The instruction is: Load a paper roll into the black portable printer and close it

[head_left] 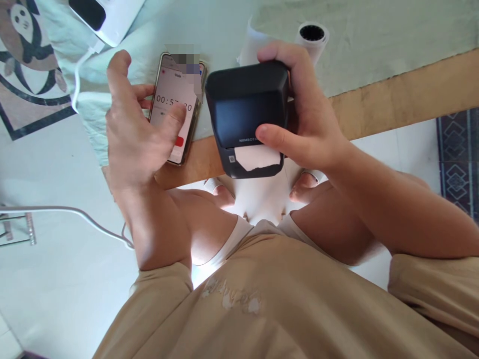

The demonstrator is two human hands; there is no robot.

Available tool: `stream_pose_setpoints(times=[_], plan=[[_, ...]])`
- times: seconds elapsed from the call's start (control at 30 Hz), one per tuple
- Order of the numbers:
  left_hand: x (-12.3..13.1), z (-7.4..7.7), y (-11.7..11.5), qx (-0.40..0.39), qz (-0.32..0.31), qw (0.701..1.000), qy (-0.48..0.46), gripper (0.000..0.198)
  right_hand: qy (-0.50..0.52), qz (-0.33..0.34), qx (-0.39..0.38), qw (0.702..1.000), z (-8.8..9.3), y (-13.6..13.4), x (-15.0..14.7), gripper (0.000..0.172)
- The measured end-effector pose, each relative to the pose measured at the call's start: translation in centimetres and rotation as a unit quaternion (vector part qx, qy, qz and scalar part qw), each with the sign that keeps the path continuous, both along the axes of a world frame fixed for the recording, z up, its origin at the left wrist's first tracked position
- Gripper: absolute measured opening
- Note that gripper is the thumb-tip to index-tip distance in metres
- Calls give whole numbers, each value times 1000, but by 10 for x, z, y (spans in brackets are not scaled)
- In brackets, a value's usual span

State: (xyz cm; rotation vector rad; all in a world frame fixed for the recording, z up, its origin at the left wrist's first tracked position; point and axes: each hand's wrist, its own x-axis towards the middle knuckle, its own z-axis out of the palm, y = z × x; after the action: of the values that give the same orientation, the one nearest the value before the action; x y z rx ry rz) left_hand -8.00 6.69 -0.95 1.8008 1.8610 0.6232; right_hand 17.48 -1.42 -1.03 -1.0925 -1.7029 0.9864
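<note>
My right hand [303, 119] grips a small black label printer [247, 112], fingers over its top and thumb pressed on its front. A torn strip of white paper [258, 157] sticks out of its slot. My left hand [134, 124] hovers over a smartphone [175, 107] lying at the table edge, fingers loosely curled and apart, thumb close to the screen, which shows a running timer and a red button. Nothing is in that hand.
Two white paper rolls [312, 37] stand behind the printer on a pale green cloth [374, 40] over a wooden table [404, 99]. A white device [108, 15] with a cable [80, 75] lies at the back left. Another cable [75, 214] runs across the tiled floor.
</note>
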Motion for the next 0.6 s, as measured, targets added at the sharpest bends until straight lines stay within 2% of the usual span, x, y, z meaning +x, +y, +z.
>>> stream_pose_setpoints(times=[0.1, 0.2, 0.3, 0.4, 0.6], plan=[[10, 2, -2, -28, -25, 995, 97, 134, 4, 2, 10, 1000, 1, 1, -1, 65], [14, -2, -6, -1, -67, 988, 136, 138, 9, 0, 21, 1000, 1, 1, -2, 62], [13, -8, -7, 29, -72, 986, 149, 132, 15, -1, 22, 1000, 0, 2, -2, 63], [12, -12, -5, 21, -71, 986, 151, 133, 17, 0, 16, 1000, -1, 2, -1, 65], [5, -7, -4, -6, -111, 985, 131, 135, 10, -1, 7, 1000, 1, 0, -1, 62]])
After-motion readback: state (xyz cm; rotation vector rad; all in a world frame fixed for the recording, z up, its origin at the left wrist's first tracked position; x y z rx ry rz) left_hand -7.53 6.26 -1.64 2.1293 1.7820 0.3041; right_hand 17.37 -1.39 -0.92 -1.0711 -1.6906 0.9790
